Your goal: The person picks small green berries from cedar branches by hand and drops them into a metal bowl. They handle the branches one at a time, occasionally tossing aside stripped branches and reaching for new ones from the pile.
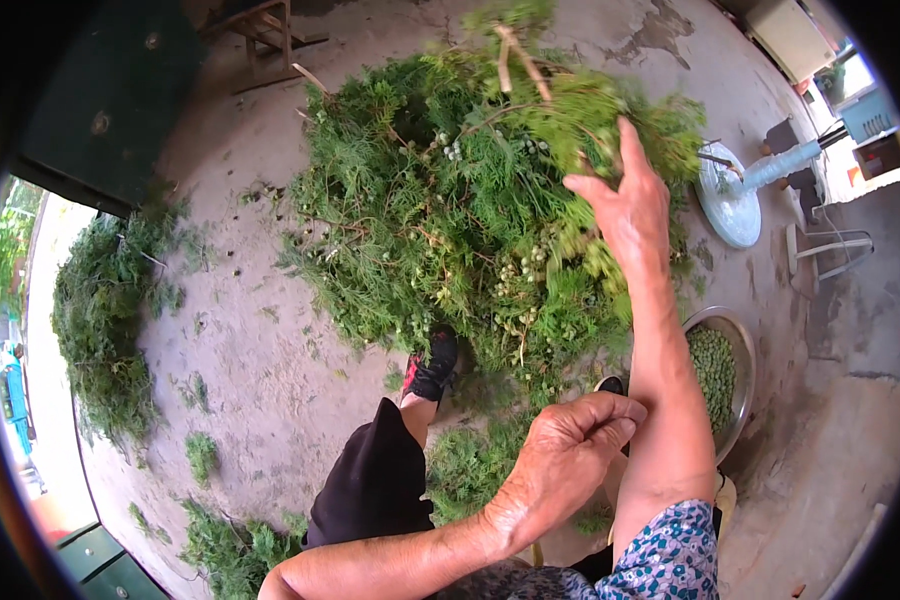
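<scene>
My right hand [625, 195] is raised far out over a big heap of green feathery branches [440, 210], its fingers closed on a leafy branch [560, 110] lifted above the heap. My left hand [570, 455] is held close to me with the fingers curled in, resting against my right forearm; I cannot see anything in it. Pale green berries show among the twigs. A metal bowl [745, 365] filled with green berries stands to the right of my right arm. My leg in black cloth and a black and red shoe [432, 368] reach toward the heap.
A second heap of green branches [105, 310] lies at the left on the concrete floor, with scraps scattered about. A wooden stool [265, 35] stands at the far top. A round fan base with a blue pole [730, 195] and a grey chair frame are at the right.
</scene>
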The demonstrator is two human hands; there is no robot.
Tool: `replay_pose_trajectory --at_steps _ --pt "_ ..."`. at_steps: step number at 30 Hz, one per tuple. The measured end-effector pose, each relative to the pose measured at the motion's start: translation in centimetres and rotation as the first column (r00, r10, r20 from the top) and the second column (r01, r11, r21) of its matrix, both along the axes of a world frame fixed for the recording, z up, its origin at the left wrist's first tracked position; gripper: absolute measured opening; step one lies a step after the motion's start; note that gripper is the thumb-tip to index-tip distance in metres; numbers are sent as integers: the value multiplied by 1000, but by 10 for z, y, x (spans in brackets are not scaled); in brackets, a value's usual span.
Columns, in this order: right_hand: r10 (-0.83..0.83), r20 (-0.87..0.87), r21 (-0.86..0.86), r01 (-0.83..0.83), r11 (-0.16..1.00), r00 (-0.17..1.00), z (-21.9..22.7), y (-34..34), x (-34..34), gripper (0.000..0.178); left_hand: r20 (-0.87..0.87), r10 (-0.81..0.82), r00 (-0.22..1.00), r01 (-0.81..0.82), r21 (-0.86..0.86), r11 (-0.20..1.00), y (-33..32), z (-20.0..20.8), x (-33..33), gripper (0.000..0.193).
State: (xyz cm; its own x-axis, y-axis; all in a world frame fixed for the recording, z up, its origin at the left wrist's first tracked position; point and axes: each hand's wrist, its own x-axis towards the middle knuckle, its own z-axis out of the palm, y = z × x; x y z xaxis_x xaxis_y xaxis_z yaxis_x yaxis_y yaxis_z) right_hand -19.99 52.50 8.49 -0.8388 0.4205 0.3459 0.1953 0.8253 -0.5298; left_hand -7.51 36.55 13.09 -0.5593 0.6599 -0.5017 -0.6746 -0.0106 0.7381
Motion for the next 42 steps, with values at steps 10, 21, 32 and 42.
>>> replay_pose_trajectory --at_steps 10,21,32,42 --pt "73 499 -543 246 803 864 -170 0 47 64 -84 -105 991 109 44 993 -1 -3 8 18" --pt "-182 -13 -965 35 259 983 -182 3 78 8 -58 -104 993 105 11 994 6 -8 5 17" --pt "-193 -111 -973 -67 221 975 17 33 118 17 -25 418 908 -417 44 908 26 -14 -5 18" --pt "-235 -252 -951 -196 240 939 65 20 186 17 -986 -15 167 -442 -89 893 29 20 2 14"
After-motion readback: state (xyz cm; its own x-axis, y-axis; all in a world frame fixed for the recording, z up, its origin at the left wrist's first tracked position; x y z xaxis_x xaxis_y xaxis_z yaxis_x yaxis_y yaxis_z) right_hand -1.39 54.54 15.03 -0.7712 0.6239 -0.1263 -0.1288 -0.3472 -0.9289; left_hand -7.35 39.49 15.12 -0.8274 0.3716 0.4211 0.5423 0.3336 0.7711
